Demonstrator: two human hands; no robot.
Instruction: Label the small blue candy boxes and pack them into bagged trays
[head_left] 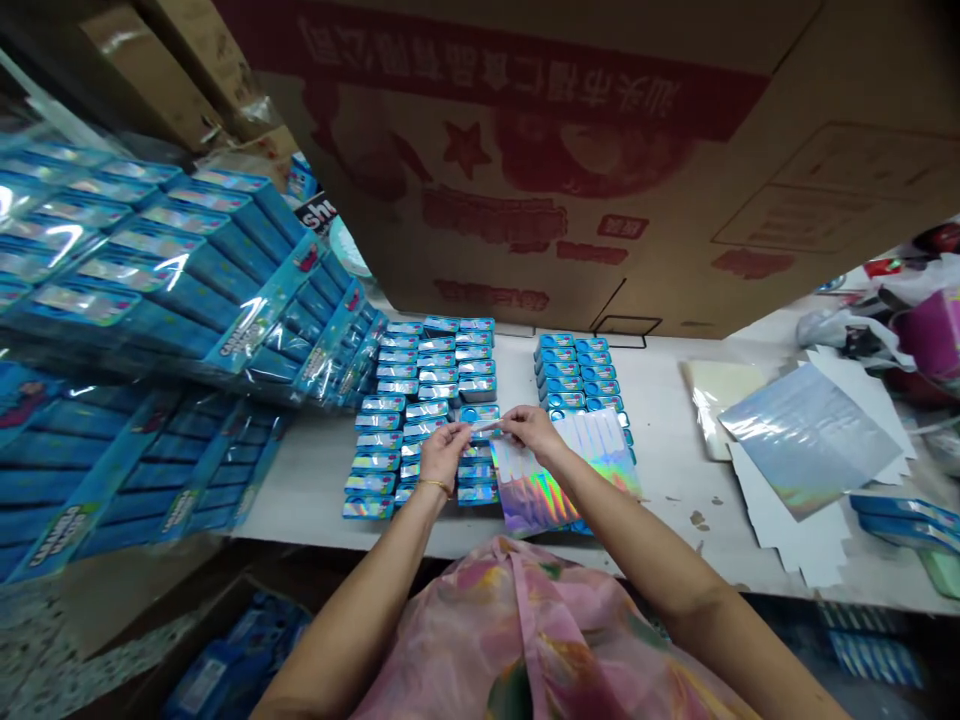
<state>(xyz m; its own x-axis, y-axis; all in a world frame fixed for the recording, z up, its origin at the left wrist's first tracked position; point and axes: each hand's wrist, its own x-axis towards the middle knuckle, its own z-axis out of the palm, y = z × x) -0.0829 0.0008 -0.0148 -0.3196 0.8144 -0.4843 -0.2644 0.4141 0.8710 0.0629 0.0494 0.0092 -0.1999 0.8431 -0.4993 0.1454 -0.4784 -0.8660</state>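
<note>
To your left, shrink-wrapped blue box packs [150, 260] lean beside rows of small blue boxes [397, 400]. Your left hand [442, 452] and right hand [531, 430] hold a narrow shiny strip [481, 427] above those rows, fingers pinched on it, its long axis running sideways, nearly level. Risk: a loose pinch drops it among the boxes; your forearm could nudge the holographic sheet [559, 480].

Rows of small boxes [399, 420] lie on the table [660, 480].
</note>
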